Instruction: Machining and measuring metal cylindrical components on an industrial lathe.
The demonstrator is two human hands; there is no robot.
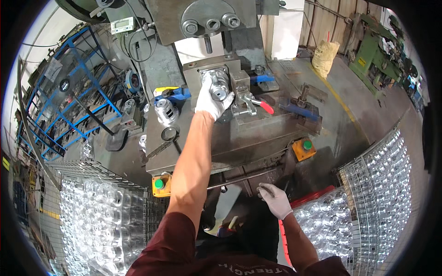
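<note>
My left hand (211, 102), in a white glove, is wrapped round a shiny cylindrical metal part (218, 87) seated at the fixture block (193, 73) of the press. Beside it, a toggle clamp (249, 104) with a red handle (266, 107) sticks out to the right. A press pin (208, 45) points down above the part, apart from it. My right hand (275, 201), also gloved, hangs low before the press table (207, 147); its fingers are loosely bent and apart, with nothing seen in them. Another shiny metal part (166, 112) stands on the table left of my left hand.
Orange button boxes with green buttons sit at the table's front, left (161, 185) and right (304, 149). Wire cages of shiny metal parts flank me, left (101, 216) and right (386, 179). A red crate (313, 197) stands near my right forearm. Blue clamps (299, 109) rest on the table.
</note>
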